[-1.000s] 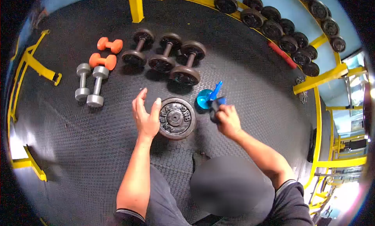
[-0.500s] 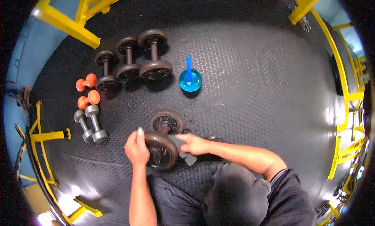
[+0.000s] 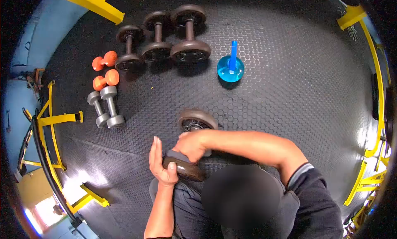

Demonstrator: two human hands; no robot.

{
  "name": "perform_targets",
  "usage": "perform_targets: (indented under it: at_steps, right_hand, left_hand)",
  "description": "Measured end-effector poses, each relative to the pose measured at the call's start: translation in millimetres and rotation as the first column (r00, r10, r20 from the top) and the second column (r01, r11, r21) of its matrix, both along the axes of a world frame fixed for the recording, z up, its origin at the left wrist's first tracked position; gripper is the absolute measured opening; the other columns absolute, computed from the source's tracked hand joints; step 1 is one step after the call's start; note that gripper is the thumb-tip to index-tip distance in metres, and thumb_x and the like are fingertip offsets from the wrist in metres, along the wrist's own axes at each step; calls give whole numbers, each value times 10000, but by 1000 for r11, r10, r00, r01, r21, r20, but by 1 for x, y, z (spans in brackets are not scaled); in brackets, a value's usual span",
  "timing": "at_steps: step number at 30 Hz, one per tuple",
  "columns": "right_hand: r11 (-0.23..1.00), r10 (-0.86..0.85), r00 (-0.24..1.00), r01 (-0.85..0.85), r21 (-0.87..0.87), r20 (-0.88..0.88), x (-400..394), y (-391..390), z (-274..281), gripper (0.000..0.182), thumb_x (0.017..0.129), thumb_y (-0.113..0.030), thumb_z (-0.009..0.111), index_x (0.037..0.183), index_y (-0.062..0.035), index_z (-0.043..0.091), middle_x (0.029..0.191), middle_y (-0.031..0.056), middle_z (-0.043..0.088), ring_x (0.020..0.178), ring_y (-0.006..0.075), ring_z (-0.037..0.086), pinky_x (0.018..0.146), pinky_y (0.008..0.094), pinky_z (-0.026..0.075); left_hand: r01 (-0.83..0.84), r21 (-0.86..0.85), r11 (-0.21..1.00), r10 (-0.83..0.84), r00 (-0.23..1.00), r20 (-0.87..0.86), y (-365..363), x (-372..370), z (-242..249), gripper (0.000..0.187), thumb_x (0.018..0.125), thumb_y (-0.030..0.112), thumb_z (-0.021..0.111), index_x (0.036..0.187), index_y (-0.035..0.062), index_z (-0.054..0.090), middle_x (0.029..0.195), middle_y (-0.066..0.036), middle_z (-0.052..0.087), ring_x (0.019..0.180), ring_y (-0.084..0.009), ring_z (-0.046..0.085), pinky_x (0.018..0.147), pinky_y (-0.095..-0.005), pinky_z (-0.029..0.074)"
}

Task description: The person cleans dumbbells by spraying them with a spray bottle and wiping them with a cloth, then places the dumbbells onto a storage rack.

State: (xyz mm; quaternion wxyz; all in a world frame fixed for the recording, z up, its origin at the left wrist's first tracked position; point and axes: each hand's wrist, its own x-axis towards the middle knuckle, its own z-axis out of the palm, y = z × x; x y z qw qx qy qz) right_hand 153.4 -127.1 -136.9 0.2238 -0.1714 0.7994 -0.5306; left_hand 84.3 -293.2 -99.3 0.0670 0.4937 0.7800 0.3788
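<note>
A dark iron dumbbell lies on the rubber floor close to my knees. My left hand cups the near plate of that dumbbell from the left, thumb over its rim. My right hand presses a grey cloth onto the top of the same plate. The far plate stands free beyond my right wrist. A blue spray bottle stands on the floor farther off, untouched.
Three dark dumbbells lie in a row at the back left, with two orange dumbbells and two grey ones beside them. Yellow rack frames line the left and right edges.
The view has tilted down and the dumbbell sits nearer my body. My right hand, which held the blue bottle a second ago, now presses the cloth on the near plate.
</note>
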Motion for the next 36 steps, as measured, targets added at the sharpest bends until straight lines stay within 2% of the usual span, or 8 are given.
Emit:
perform_targets:
  at_steps: [1, 4, 13, 21, 23, 31, 33, 36]
  right_hand:
    - [946, 201, 963, -144, -292, 177, -14, -2, -22, 555, 616, -185, 704, 1142, -77, 560, 1022, 179, 656, 973, 366, 612, 859, 426, 460]
    - [988, 126, 958, -96, -124, 257, -10, -1, -14, 531, 588, -170, 723, 1087, -49, 585, 993, 182, 655, 945, 363, 614, 807, 408, 487]
    - [664, -503, 857, 467, -585, 113, 105, -24, -4, 697, 654, 91, 527, 1335, -44, 457, 1274, 160, 547, 1189, 254, 519, 1016, 353, 383]
    - [349, -289, 748, 663, -662, 597, 94, -75, -48, 530, 627, 90, 572, 1146, -14, 584, 1020, 18, 623, 931, 143, 579, 826, 303, 476]
    - [188, 148, 752, 616, -765, 642, 71, -94, -108, 498, 604, 75, 574, 1094, -12, 589, 942, -10, 608, 839, 123, 568, 712, 284, 477]
    - [529, -510, 753, 656, -538, 417, 131, 24, 8, 579, 664, 37, 553, 1242, -3, 528, 1183, 86, 598, 1068, 149, 551, 937, 307, 436]
    - [706, -703, 695, 656, -267, -150, 115, 21, 21, 689, 626, 45, 576, 1301, -77, 506, 1260, 106, 568, 1235, 263, 488, 1033, 445, 373]
    - [801, -535, 764, 595, 74, -360, 80, -11, -3, 591, 659, -19, 602, 1240, -113, 552, 1233, 95, 575, 1253, 290, 458, 1066, 537, 301]
  left_hand:
    - [41, -15, 999, -41, 999, -14, 2, 1, 2, 743, 831, 540, 467, 1264, -61, 512, 1266, -262, 525, 1175, -400, 513, 1020, -449, 366]
    - [119, -5, 993, -119, 991, -64, 4, 1, 0, 693, 816, 526, 485, 1174, -58, 586, 1162, -256, 594, 1074, -411, 577, 981, -455, 410]
    - [110, -44, 993, -109, 994, 24, 3, 11, 4, 574, 762, 448, 572, 1053, -38, 658, 970, -197, 674, 871, -338, 657, 807, -379, 504]
    - [-70, 25, 997, 64, 979, 192, 19, 7, 1, 521, 775, 364, 594, 1090, -49, 637, 945, -205, 661, 857, -290, 655, 789, -343, 503]
    - [-43, 18, 999, 39, 983, 179, 24, 10, 4, 528, 781, 357, 591, 1109, -56, 624, 965, -206, 658, 876, -292, 652, 800, -347, 502]
    - [-40, 7, 999, 39, 990, 138, 23, 17, 4, 543, 769, 345, 597, 1124, -66, 606, 1046, -218, 648, 938, -336, 640, 866, -378, 490]
    - [-44, 25, 999, 41, 993, 113, 24, 19, 4, 552, 768, 346, 597, 1137, -64, 597, 1064, -219, 643, 946, -341, 636, 868, -380, 489]
    - [-35, 4, 999, 35, 997, 67, 19, 19, 4, 571, 777, 343, 585, 1186, -56, 567, 1123, -221, 621, 986, -347, 620, 879, -388, 482]
